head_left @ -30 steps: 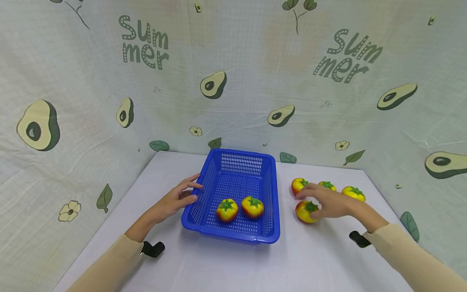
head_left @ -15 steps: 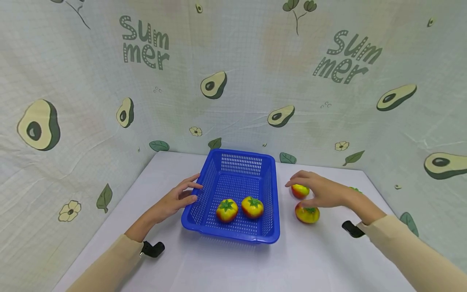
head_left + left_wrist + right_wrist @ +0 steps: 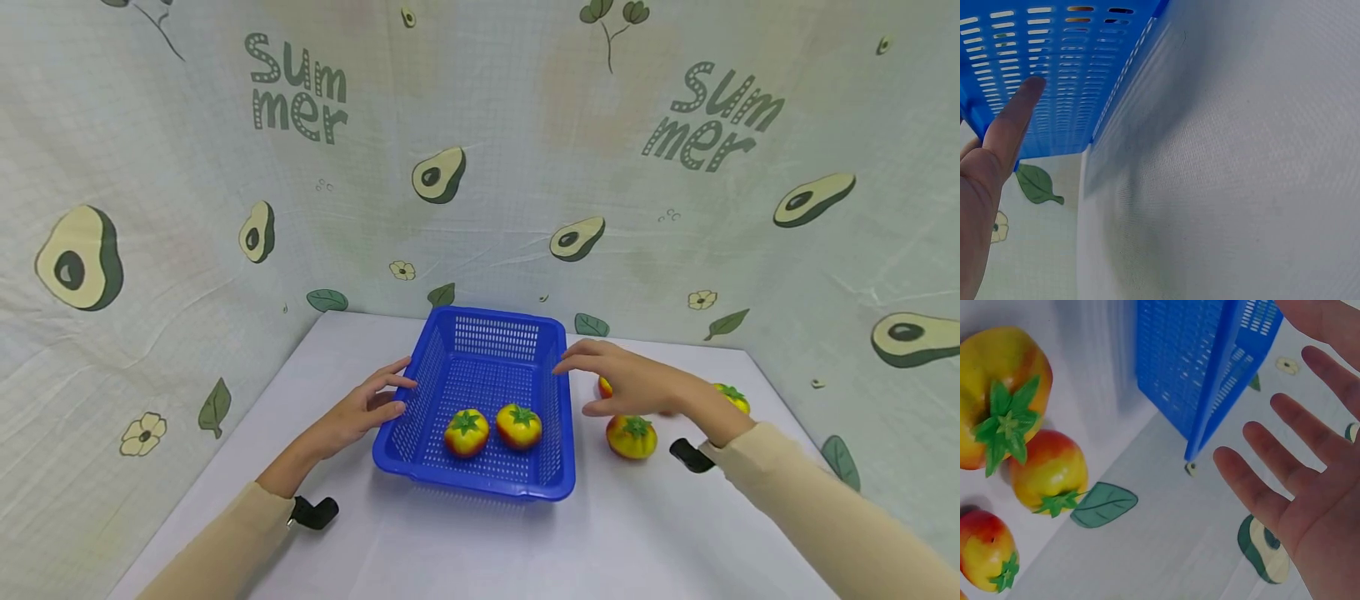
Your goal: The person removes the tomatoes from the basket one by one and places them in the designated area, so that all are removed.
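A blue slotted plastic basket (image 3: 480, 484) holds two yellow-and-red fruits (image 3: 467, 432) with green leafy tops. My left hand (image 3: 356, 421) rests at its left rim, fingertips on the edge; the left wrist view has one finger lying against the outer wall. Over at the other side, my right hand (image 3: 633, 379) hovers with fingers spread, fingertips overlapping the right rim in the head view. Its palm (image 3: 1329, 519) shows bare in the right wrist view. Below it on the table sits a fruit (image 3: 632, 437) of the same kind, and another (image 3: 604, 387) is partly hidden behind the hand.
One more such fruit (image 3: 733, 397) stands farther right, partly behind the forearm. The white table (image 3: 450, 550) ends at a printed cloth backdrop (image 3: 495, 242) behind and on both sides. Black wrist cameras (image 3: 315, 512) hang under each sleeve.
My right hand has moved left and away from me, from over the loose fruits to the basket's right rim. The left hand, basket and fruits have stayed put.
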Demonstrator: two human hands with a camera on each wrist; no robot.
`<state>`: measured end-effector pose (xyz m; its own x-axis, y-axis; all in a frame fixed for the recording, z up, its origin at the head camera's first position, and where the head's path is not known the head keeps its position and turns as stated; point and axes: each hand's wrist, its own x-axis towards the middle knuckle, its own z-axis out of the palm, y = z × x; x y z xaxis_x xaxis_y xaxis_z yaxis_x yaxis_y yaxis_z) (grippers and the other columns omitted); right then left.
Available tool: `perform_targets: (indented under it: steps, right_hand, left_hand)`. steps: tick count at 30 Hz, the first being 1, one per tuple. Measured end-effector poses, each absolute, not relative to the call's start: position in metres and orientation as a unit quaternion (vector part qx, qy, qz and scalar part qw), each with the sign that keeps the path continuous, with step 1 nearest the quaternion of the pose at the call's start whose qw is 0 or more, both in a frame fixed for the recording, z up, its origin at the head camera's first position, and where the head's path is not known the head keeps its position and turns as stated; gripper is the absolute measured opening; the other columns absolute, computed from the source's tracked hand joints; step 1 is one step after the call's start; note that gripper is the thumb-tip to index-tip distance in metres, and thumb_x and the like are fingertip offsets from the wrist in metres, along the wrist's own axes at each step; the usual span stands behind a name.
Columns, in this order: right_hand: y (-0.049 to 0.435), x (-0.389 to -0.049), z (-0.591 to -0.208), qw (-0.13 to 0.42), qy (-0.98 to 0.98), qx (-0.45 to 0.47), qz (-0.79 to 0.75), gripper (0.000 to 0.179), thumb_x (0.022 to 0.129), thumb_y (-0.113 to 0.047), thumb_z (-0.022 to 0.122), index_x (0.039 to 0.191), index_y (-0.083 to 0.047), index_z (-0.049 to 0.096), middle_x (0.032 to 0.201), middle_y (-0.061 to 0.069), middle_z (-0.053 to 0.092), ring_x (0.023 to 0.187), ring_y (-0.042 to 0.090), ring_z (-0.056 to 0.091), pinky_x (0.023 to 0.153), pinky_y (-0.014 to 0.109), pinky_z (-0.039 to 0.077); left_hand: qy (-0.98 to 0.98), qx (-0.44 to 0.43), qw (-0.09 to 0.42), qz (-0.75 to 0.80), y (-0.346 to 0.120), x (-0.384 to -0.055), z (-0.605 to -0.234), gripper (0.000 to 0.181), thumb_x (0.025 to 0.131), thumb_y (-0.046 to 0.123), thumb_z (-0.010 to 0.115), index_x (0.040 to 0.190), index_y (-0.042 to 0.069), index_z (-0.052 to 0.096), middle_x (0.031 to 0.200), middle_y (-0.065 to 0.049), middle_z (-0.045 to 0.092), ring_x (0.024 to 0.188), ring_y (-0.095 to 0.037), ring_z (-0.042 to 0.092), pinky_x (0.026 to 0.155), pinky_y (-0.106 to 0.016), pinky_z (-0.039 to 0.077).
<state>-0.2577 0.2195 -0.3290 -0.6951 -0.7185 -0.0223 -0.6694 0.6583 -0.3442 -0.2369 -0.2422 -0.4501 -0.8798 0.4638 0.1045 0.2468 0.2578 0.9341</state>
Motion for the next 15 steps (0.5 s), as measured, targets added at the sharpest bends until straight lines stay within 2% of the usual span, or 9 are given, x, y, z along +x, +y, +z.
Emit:
perform_targets:
  steps: [5,15]
  right_hand:
    - [0.205,-0.261,-0.330,0.068,0.896,-0.414,-0.148,0.057,0.091,-0.020,0.085,0.144,-0.024,0.064,0.156,0.009,0.052,0.147,0.037,0.046,0.112,0.060,0.049]
    - [0.182,-0.264,-0.340,0.082,0.884,-0.437,-0.145,0.057,0.091,-0.021,0.085,0.144,-0.022,0.064,0.153,0.007,0.052,0.144,0.033,0.048,0.113,0.054,0.051]
  left_hand:
    - [0.787,0.225,0.096,0.567,-0.242,-0.237,-0.450,0.042,0.109,0.024,0.062,0.149,0.013,0.055,0.179,-0.006,0.012,0.150,-0.053,0.037,0.113,-0.059,0.049]
    - [0.789,0.224,0.095,0.564,-0.242,-0.239,-0.452,0.042,0.109,0.025,0.063,0.149,0.015,0.056,0.179,-0.005,0.012,0.150,-0.053,0.037,0.112,-0.059,0.049]
